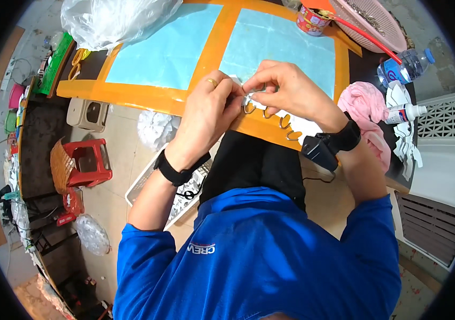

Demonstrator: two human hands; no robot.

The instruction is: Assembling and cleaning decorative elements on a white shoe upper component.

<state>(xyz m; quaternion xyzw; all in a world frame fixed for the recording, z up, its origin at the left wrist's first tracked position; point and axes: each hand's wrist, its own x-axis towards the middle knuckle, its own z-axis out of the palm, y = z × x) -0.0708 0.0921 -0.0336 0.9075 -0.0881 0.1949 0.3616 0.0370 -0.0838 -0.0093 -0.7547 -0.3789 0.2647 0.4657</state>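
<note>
My left hand (212, 111) and my right hand (290, 92) meet at the near edge of a worktop covered with orange tape. Both are closed, with thumbs and fingers pinched close together. Just under the right fingertips sits a curved metal ring (250, 108), its upper end partly covered by them. What the left fingers pinch is hidden behind the knuckles. Several more open metal rings (285, 122) lie in a row along the edge, below my right hand. Beside them a white flat piece (303, 127) shows partly under my right wrist.
Light blue panels (286, 48) cover the worktop. A plastic bag (115, 21) lies at the far left; a pink basket (379, 21) of metal pieces, a bottle (406, 66) and pink cloth (365, 106) are rightward. Below are a white crate (141, 184) and red stool (89, 162).
</note>
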